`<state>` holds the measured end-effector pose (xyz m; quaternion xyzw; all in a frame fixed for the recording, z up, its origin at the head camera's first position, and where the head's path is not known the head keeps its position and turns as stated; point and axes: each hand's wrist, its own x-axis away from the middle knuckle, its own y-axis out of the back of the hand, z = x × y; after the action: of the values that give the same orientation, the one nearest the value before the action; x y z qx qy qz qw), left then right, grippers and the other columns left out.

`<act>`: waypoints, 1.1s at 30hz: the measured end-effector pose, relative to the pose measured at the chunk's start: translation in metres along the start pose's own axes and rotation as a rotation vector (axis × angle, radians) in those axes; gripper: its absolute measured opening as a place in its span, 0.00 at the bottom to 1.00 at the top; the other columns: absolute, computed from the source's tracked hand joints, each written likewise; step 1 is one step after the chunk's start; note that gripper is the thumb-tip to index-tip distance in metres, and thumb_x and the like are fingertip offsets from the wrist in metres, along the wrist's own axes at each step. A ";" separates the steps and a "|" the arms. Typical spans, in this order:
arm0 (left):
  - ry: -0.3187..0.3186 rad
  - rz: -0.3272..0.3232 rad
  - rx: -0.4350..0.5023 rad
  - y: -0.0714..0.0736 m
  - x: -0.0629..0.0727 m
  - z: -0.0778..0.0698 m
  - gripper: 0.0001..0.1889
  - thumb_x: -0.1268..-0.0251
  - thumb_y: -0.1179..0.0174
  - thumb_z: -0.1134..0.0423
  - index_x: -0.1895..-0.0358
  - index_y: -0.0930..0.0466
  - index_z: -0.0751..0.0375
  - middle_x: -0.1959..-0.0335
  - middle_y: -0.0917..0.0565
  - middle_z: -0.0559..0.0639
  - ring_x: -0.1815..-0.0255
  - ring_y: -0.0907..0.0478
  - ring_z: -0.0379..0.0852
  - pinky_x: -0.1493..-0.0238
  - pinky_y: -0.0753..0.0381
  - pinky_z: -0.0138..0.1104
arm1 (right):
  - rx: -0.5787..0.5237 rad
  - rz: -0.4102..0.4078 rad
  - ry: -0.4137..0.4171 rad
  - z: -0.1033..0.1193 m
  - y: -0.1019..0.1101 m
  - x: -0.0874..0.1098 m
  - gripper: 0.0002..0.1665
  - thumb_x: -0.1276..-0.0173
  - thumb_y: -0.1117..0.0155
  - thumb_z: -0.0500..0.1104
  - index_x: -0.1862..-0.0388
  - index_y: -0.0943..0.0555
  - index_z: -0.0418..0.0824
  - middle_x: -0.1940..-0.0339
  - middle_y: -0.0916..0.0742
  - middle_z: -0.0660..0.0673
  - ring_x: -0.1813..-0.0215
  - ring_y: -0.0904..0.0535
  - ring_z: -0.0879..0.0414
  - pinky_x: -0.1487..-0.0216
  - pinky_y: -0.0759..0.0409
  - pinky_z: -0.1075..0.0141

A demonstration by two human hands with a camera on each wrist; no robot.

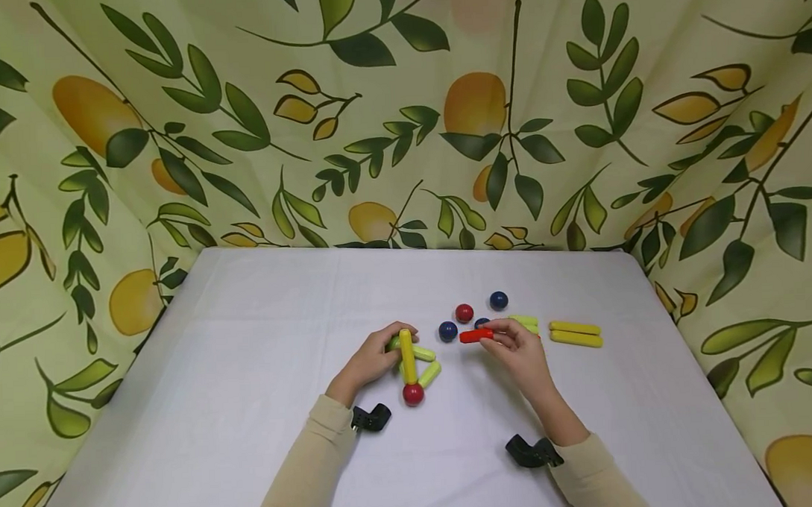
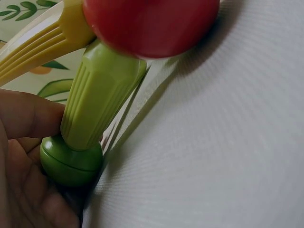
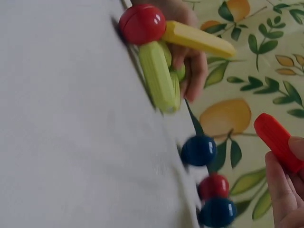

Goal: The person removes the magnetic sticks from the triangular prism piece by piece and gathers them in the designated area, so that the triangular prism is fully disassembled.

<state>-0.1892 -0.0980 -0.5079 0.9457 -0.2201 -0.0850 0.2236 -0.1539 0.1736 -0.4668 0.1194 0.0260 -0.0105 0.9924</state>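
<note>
My left hand (image 1: 372,359) grips the green ball (image 2: 71,164) corner of a small stick-and-ball frame, one finger touching a lime stick (image 2: 102,95). Lime sticks form a triangle on the table, with a glossy red ball (image 1: 414,394) at its near corner. From that red ball a yellow stick (image 1: 407,356) rises at a slant, its other end free. To the right of the frame, my right hand (image 1: 525,357) pinches a red stick (image 3: 278,140) between thumb and fingers, held above the table. The red stick's far end points left toward the frame.
Beyond the right hand lie loose blue balls (image 1: 447,331) and a red ball (image 1: 464,313). Lime sticks (image 1: 524,321) lie behind that hand, partly hidden. Two yellow sticks (image 1: 576,339) lie farther right. A leaf-patterned curtain (image 1: 402,134) borders the white table (image 1: 216,379).
</note>
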 end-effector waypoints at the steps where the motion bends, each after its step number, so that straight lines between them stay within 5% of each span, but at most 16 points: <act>1: 0.001 -0.002 0.001 0.000 0.000 0.000 0.19 0.39 0.50 0.74 0.45 0.25 0.59 0.52 0.17 0.50 0.48 0.24 0.47 0.37 0.30 0.45 | 0.014 -0.007 -0.013 -0.001 0.007 0.004 0.20 0.39 0.32 0.37 0.49 0.23 0.32 0.49 0.18 0.35 0.58 0.18 0.64 0.55 0.21 0.78; 10: 0.004 -0.003 -0.006 -0.002 0.000 0.000 0.20 0.40 0.50 0.74 0.45 0.25 0.59 0.51 0.17 0.50 0.47 0.24 0.48 0.37 0.30 0.46 | 0.155 -0.159 -0.151 -0.032 0.056 0.039 0.19 0.38 0.33 0.39 0.51 0.23 0.33 0.58 0.15 0.46 0.63 0.21 0.73 0.60 0.22 0.82; 21: 0.012 -0.007 0.010 -0.002 0.000 0.000 0.20 0.40 0.50 0.75 0.44 0.25 0.59 0.51 0.17 0.50 0.45 0.25 0.47 0.35 0.32 0.46 | 0.326 -0.200 -0.148 -0.051 0.061 0.046 0.17 0.37 0.34 0.40 0.51 0.22 0.36 0.54 0.16 0.37 0.64 0.25 0.73 0.62 0.26 0.86; 33: 0.016 -0.011 0.034 -0.002 0.000 0.001 0.19 0.40 0.49 0.74 0.45 0.24 0.58 0.52 0.17 0.49 0.45 0.25 0.48 0.36 0.32 0.47 | 0.566 -0.264 0.043 -0.061 0.061 0.047 0.17 0.45 0.28 0.35 0.56 0.20 0.37 0.64 0.19 0.44 0.66 0.27 0.60 0.67 0.28 0.84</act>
<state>-0.1887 -0.0961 -0.5096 0.9512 -0.2145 -0.0750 0.2085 -0.1086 0.2467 -0.5141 0.3868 0.0584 -0.1438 0.9090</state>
